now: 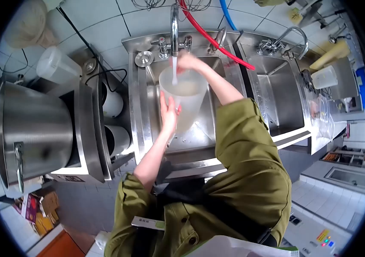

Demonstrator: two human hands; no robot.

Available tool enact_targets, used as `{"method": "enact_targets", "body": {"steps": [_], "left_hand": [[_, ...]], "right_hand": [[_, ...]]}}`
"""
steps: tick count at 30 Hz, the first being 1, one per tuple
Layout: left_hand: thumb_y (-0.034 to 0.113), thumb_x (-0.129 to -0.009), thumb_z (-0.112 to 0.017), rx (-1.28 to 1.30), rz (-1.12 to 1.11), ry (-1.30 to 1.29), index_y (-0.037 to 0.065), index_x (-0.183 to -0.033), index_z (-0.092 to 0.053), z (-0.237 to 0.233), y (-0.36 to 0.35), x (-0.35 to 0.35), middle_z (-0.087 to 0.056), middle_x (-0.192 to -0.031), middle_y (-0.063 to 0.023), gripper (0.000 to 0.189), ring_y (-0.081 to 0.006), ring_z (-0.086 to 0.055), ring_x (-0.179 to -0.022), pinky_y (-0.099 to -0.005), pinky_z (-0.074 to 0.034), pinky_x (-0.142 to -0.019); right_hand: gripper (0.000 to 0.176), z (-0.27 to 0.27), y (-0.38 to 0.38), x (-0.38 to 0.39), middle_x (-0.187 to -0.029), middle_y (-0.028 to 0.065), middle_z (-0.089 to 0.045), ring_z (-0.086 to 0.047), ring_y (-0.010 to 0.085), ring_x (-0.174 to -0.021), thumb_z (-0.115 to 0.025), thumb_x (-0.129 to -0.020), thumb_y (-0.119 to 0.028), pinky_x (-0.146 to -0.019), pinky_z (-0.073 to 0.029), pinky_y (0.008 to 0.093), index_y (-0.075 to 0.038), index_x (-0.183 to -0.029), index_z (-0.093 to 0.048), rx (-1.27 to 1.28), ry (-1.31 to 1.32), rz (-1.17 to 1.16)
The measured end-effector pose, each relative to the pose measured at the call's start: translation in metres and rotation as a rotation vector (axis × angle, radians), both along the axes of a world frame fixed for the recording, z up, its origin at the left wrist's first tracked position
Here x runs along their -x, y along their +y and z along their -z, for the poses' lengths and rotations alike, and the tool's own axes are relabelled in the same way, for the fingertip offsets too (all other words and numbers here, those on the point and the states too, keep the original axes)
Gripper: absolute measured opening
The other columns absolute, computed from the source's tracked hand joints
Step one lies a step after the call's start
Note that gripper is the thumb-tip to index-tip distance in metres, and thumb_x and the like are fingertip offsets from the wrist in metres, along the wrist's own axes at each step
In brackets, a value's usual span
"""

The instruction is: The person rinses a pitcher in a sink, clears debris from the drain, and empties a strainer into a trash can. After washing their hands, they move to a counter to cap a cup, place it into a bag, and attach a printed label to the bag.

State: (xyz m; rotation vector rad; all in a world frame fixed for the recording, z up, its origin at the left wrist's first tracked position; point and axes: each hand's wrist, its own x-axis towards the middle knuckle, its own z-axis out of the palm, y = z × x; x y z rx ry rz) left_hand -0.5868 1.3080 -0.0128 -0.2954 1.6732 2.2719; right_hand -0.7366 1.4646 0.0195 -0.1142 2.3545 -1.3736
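Observation:
A tall translucent plastic container [186,103] is tilted in the left sink basin [208,124], beneath the chrome faucet [174,30]. A stream of water [174,70] runs from the spout into its mouth, and cloudy liquid shows inside. My left hand [169,113] holds the container by its near left side, fingers against the wall. At the far rim, just right of the stream, is my right hand [186,63]. Motion smears its fingers, so I cannot make out whether it touches the rim or holds anything.
A red hose [216,40] crosses behind the basin. The second basin [276,94] is at right. A round metal drain strainer [144,58] sits at the back left corner. A large steel pot [37,128] and a plastic tub [58,65] stand at left.

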Motion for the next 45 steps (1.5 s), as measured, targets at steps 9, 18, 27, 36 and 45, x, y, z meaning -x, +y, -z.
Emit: {"method": "enact_targets", "body": {"steps": [9,18,27,36,45], "left_hand": [[0.024,-0.088,-0.042,0.232,-0.074,0.046,0.015,-0.131,-0.031,0.018,0.007,0.021,-0.055,-0.092,0.0001,0.045,-0.005,-0.043,-0.051,-0.0169,-0.036,-0.044],[0.028,-0.083,-0.052,0.17,0.141,0.185,0.006,-0.128,-0.031,0.027,-0.005,0.042,-0.053,-0.094,-0.0015,0.054,-0.0066,-0.048,-0.067,-0.02,-0.04,-0.058],[0.021,-0.087,-0.048,0.106,0.088,0.108,0.006,-0.135,-0.01,-0.001,0.03,0.036,-0.05,-0.078,-0.0029,0.063,-0.0074,-0.045,-0.066,-0.0225,-0.04,-0.058],[0.015,-0.088,-0.044,0.313,-0.005,0.349,0.003,-0.135,-0.003,-0.004,0.053,-0.017,-0.045,-0.073,0.0004,0.063,-0.0064,-0.04,-0.061,-0.0195,-0.036,-0.055],[0.013,-0.087,-0.043,0.309,-0.242,0.352,0.002,-0.135,-0.002,0.0,0.049,0.0,-0.047,-0.075,-0.0021,0.063,-0.0095,-0.041,-0.065,-0.0214,-0.037,-0.064]], "right_hand": [[0.082,0.001,-0.073,-0.041,-0.14,0.0131,-0.007,-0.007,0.0223,-0.129,-0.029,-0.08,-0.063,-0.103,-0.013,0.0439,-0.005,-0.134,-0.008,0.347,-0.577,0.136],[0.055,0.053,-0.011,-0.023,-0.124,0.011,-0.042,-0.04,0.0218,-0.111,-0.028,-0.087,-0.05,-0.093,-0.033,0.0389,-0.014,-0.128,-0.033,0.501,-0.44,-0.175],[0.052,0.024,0.027,-0.092,-0.122,0.019,-0.042,-0.038,0.0344,-0.114,-0.039,-0.084,-0.047,-0.094,-0.03,0.0425,-0.003,-0.109,-0.052,-0.408,0.504,0.409],[0.053,0.021,0.035,-0.043,-0.109,0.0209,-0.051,-0.053,0.0362,-0.096,-0.046,-0.08,-0.046,-0.082,-0.042,0.0406,-0.001,-0.11,-0.049,-0.022,0.179,0.338],[0.018,-0.001,0.04,0.033,-0.079,0.0116,-0.063,-0.062,0.0266,-0.075,-0.053,-0.071,-0.011,-0.065,-0.051,0.0366,-0.002,-0.084,-0.061,-0.798,0.595,0.247]]}}
